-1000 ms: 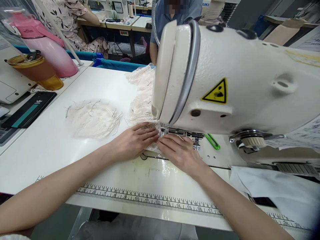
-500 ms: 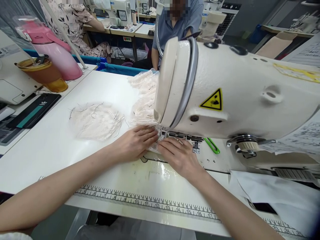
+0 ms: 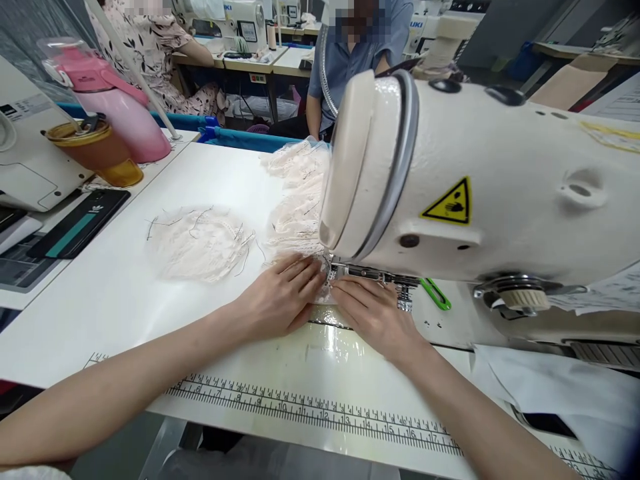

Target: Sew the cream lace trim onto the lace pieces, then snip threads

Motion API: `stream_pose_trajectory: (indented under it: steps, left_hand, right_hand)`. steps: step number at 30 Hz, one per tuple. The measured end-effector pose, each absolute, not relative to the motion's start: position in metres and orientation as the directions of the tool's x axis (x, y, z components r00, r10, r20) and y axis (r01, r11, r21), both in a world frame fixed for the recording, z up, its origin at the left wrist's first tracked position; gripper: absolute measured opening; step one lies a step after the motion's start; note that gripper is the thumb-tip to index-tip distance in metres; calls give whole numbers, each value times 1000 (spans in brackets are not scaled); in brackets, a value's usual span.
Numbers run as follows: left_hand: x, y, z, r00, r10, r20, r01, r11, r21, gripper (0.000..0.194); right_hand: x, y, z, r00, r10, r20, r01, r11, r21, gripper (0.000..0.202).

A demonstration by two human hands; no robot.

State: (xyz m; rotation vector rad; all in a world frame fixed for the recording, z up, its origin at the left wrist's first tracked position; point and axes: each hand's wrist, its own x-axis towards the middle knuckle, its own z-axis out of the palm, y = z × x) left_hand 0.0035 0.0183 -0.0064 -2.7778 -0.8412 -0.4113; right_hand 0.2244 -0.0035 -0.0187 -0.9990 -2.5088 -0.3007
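Observation:
My left hand lies flat with fingers stretched out on pale lace fabric, just left of the needle area of a white sewing machine. My right hand rests on the right side of the same lace, fingers extended beside the presser foot; its thumb is hidden. A narrow piece of lace shows between both hands. Behind them, a gathered heap of cream lace runs back along the machine head, which hides part of it. The needle tip cannot be made out.
Left on the table lies a round lace piece with loose dark threads. Beyond are a phone, a brown cup and a pink bottle. Green snips and white cloth lie right. Two people sit behind.
The view has shifted slightly, so the machine and table sit farther right. Both hands stay on the lace with a little more of it showing between them. A thread loop below my left hand is out of sight.

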Motion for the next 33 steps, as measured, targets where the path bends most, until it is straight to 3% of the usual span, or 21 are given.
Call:
stream_pose_trajectory:
  steps: [6,14,17,24,28,33]
  left_hand:
    - [4,16,-8,791,517,326,580,-803,-135,40]
    - [3,15,-9,788,523,324,581,-806,-113,40]
    - [4,16,-9,790,529,311,585,-803,-118,41]
    - [6,17,-7,780,568,264,608,-788,-101,41]
    - [6,18,-7,774,577,261,616,-782,-96,41]
    - [7,20,-9,812,427,398,518,-842,-152,30]
  right_hand:
    - [228,0,-20,-651,602,462,687,726,22,28]
    - [230,0,-21,-628,574,525,712,696,90,21]
    - [233,1,-23,-642,591,488,718,687,113,25]
    - [242,6,-32,-624,664,412,714,699,-46,37]
    - [243,7,-34,-612,674,414,715,695,-75,38]
    - [241,6,-31,-598,673,435,734,678,-40,35]
